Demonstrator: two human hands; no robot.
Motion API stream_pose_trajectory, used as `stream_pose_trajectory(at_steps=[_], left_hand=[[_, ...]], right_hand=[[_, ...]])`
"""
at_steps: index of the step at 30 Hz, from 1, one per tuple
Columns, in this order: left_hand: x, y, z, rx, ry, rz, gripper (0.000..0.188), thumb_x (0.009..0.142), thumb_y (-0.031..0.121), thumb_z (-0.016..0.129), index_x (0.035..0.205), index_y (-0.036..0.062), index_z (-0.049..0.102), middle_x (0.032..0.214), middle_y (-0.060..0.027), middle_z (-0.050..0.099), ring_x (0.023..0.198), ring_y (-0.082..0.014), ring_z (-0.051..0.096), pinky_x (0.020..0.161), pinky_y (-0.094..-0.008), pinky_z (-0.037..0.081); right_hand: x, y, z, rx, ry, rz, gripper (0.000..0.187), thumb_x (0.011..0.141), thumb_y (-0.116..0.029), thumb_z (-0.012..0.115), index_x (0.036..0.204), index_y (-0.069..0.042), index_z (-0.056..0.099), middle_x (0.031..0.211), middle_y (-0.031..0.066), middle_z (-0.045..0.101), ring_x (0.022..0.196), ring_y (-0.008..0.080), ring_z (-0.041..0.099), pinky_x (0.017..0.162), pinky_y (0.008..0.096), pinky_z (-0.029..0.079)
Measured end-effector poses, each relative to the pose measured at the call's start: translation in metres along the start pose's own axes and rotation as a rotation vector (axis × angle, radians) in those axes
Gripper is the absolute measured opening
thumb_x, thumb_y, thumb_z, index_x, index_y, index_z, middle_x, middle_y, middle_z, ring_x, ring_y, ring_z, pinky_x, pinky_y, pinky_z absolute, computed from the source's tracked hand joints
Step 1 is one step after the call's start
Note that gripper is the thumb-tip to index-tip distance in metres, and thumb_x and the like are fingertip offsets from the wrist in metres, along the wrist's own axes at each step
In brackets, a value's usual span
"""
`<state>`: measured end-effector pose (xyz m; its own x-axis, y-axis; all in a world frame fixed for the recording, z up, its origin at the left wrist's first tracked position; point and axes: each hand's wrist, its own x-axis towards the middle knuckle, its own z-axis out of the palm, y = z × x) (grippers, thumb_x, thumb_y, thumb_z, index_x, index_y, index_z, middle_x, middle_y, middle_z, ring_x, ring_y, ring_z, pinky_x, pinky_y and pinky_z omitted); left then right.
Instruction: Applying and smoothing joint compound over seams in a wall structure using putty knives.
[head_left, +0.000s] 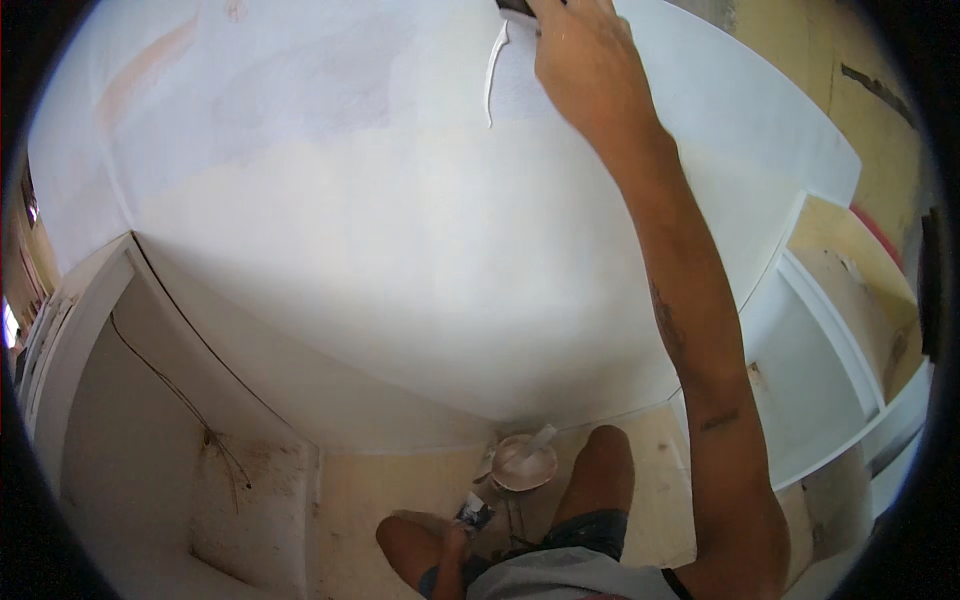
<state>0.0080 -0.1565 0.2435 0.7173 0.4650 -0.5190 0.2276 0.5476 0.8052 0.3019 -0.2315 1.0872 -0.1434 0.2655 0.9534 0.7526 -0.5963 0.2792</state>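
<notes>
Right hand: closed round a scraper at the top edge of the view, arm stretched out; some fingers lie outside the view.
Scraper: dark, cut off by the view's edge; it projects leftward from the right hand.
White streak: on the panel, left of the right hand and slightly lower in view; long axis roughly up and down, gently bowed. Its upper end is just beside the scraper; contact cannot be told. Of the 2 hands, the right is much nearer.
Left hand: low, near the lap, apparently curled on a small flat tool, dark and white; finger detail is too small to tell.
Bowl: between the 2 knees, with pale paste and 1 white stick inside.
Panel: broad, white, greyish patches above, 1 pinkish smear upper left.
Floor: tan, beneath the person.
Room: open recess with loose cables at left; white-framed shelf opening at right.
</notes>
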Motion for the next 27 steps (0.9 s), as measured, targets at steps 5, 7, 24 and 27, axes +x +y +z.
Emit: stream_pose_trajectory(at_steps=[5, 7, 24, 27], left_hand=[[-0.018, 0.022, 0.029, 0.447, 0.041, 0.197, 0.014, 0.084, 0.011, 0.058, 0.09, 0.0015, 0.066, 0.088, -0.0125, 0.066, 0.083, -0.0264, 0.063, 0.075, -0.0409, 0.051], [0.003, 0.004, -0.007, 0.196, 0.113, 0.15, 0.014, 0.084, 0.011, 0.058, 0.092, 0.0026, 0.067, 0.089, -0.0146, 0.067, 0.083, -0.0278, 0.064, 0.075, -0.0414, 0.051], [0.008, -0.01, 0.009, 0.277, 0.112, -0.104, 0.023, 0.086, 0.018, 0.055, 0.097, 0.0029, 0.069, 0.091, -0.0171, 0.066, 0.083, -0.0294, 0.064, 0.073, -0.0463, 0.051], [0.007, -0.011, 0.007, 0.39, 0.049, -0.203, 0.022, 0.087, 0.015, 0.052, 0.095, 0.0011, 0.067, 0.087, -0.0131, 0.064, 0.08, -0.0263, 0.061, 0.07, -0.0467, 0.05]], right_hand=[[-0.001, 0.028, 0.02, -0.147, -0.026, 0.03, 0.037, 0.09, -0.002, 0.049, 0.125, 0.002, 0.06, 0.114, 0.0216, 0.058, 0.107, 0.0366, 0.056, 0.092, 0.0456, 0.046], [0.018, -0.001, 0.032, -0.119, 0.087, 0.021, 0.039, 0.089, -0.001, 0.049, 0.126, 0.002, 0.06, 0.116, 0.0219, 0.058, 0.11, 0.0359, 0.056, 0.092, 0.046, 0.047], [-0.004, 0.011, 0.038, -0.155, 0.103, -0.107, 0.039, 0.091, -0.003, 0.049, 0.128, 0.001, 0.06, 0.119, 0.0209, 0.059, 0.111, 0.0357, 0.056, 0.094, 0.0452, 0.046], [-0.031, 0.001, 0.053, -0.182, 0.103, -0.191, 0.035, 0.09, -0.009, 0.06, 0.125, -0.006, 0.063, 0.125, 0.0144, 0.06, 0.116, 0.03, 0.055, 0.1, 0.0476, 0.043]])
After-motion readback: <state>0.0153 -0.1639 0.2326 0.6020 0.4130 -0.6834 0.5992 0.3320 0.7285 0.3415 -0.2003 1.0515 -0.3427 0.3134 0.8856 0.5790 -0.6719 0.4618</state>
